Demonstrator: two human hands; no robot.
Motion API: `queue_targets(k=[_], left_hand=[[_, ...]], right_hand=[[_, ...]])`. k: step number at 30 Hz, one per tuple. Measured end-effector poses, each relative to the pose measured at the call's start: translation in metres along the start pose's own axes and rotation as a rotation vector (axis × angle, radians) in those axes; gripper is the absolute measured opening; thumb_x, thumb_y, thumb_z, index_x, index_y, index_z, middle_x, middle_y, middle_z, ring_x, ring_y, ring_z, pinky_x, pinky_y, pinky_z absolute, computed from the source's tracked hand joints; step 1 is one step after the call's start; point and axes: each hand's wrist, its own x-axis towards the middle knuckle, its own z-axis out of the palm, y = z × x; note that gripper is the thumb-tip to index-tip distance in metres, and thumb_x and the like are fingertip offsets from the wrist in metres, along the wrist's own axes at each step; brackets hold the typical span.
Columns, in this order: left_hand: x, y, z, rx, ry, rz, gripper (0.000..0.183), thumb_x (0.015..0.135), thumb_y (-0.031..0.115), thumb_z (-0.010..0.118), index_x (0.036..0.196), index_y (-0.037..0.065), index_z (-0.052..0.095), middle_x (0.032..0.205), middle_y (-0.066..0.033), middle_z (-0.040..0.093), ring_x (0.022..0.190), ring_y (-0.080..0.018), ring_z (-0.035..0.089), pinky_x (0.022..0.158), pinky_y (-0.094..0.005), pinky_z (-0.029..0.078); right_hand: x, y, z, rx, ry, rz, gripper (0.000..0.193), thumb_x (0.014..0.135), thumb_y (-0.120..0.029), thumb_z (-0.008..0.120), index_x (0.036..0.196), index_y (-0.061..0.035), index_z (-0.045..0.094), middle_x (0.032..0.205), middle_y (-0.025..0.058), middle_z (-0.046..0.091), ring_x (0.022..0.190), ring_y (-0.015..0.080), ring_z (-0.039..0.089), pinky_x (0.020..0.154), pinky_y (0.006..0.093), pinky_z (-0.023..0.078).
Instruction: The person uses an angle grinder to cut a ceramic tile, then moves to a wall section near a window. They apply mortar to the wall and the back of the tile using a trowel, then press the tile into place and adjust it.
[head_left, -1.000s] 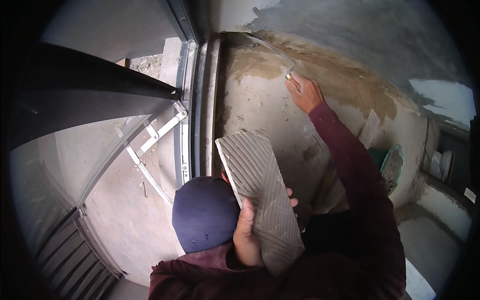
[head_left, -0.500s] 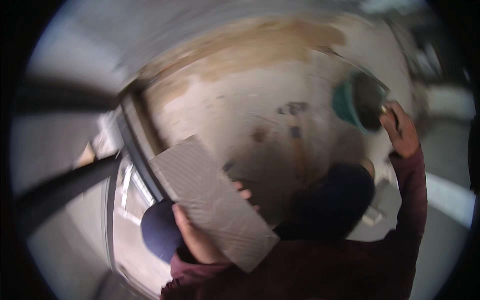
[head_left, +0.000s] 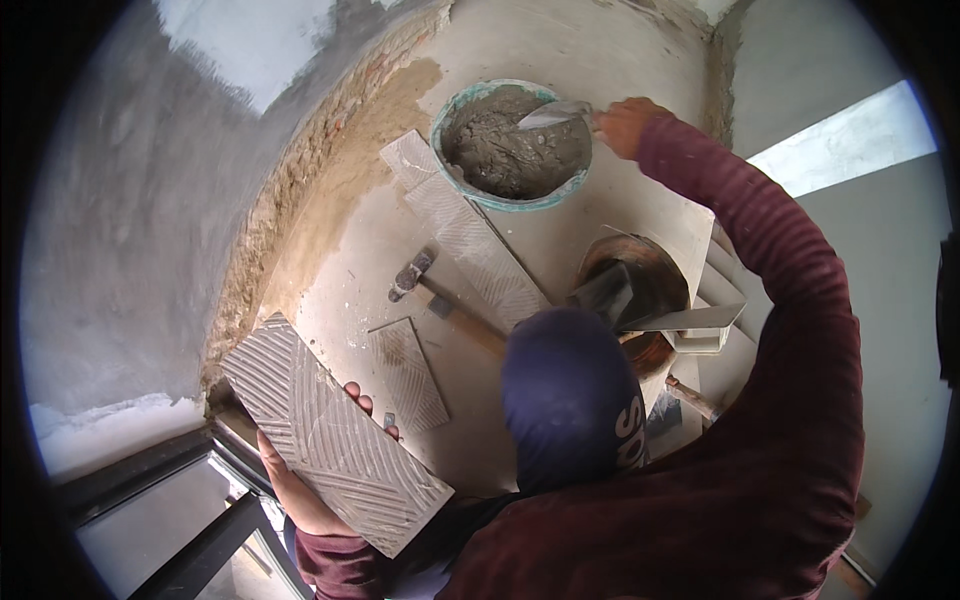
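My left hand (head_left: pixel 300 492) grips a long rectangular tile (head_left: pixel 335 435) by its edges, its ridged back turned up toward me. Fingertips show past the tile's far edge. At the far side, my right hand (head_left: pixel 628 126) is closed round the handle of a trowel (head_left: pixel 555 114). The trowel's blade rests at the surface of wet grey mortar (head_left: pixel 510 150). That mortar fills a round green bucket (head_left: pixel 441 169) standing on the floor. The trowel's handle is mostly hidden by my fingers.
A hammer (head_left: pixel 412 274) lies on the floor between a long tile strip (head_left: pixel 480 245) and a small tile piece (head_left: pixel 408 372). Right of my knee (head_left: pixel 570 395) stands a brown round container (head_left: pixel 665 270) with a flat metal blade (head_left: pixel 690 318) across it. A rough-edged wall (head_left: pixel 250 230) runs along the left.
My view has swung right, and the bucket now sits nearer the middle. The trowel's blade now shows in the mortar. The tile stays in my left hand.
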Motion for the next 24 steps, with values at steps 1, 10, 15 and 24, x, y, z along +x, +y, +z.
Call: queue_targets(k=[1, 10, 15, 24], left_hand=[[0.003, -0.001, 0.004, -0.001, 0.026, -0.001, 0.08, 0.093, 0.068, 0.036, 0.144, 0.006, 0.04, 0.129, -0.0215, 0.053, 0.117, -0.0351, 0.053, 0.092, -0.059, 0.047], [0.008, -0.018, -0.014, 0.02, 0.068, -0.014, 0.082, 0.092, 0.068, 0.041, 0.143, 0.004, 0.04, 0.127, -0.0227, 0.053, 0.112, -0.0362, 0.055, 0.091, -0.0586, 0.048], [-0.002, -0.012, -0.029, -0.018, 0.057, -0.008, 0.083, 0.092, 0.069, 0.039, 0.144, 0.005, 0.039, 0.129, -0.0211, 0.052, 0.115, -0.0361, 0.053, 0.093, -0.0588, 0.047], [-0.007, -0.004, -0.041, 0.007, 0.087, 0.012, 0.087, 0.091, 0.072, 0.039, 0.147, 0.005, 0.037, 0.134, -0.0207, 0.051, 0.118, -0.0363, 0.053, 0.096, -0.0589, 0.045]], right_hand=[[0.01, -0.003, 0.007, -0.035, -0.033, 0.005, 0.024, 0.092, -0.024, 0.055, 0.098, -0.0052, 0.07, 0.095, 0.0177, 0.071, 0.091, 0.0382, 0.067, 0.084, 0.0475, 0.053], [0.082, -0.035, 0.001, 0.178, -0.374, 0.14, 0.022, 0.091, -0.022, 0.055, 0.09, -0.006, 0.071, 0.095, 0.0133, 0.071, 0.087, 0.0295, 0.07, 0.079, 0.0416, 0.055], [0.064, -0.024, -0.012, 0.347, -0.529, 0.073, 0.026, 0.095, -0.024, 0.052, 0.09, -0.0032, 0.066, 0.092, 0.0121, 0.07, 0.086, 0.0243, 0.069, 0.075, 0.0393, 0.055], [0.047, 0.002, 0.053, 0.142, -0.17, -0.429, 0.035, 0.094, -0.033, 0.053, 0.083, 0.0001, 0.059, 0.065, 0.0113, 0.06, 0.057, 0.0274, 0.063, 0.056, 0.0415, 0.053]])
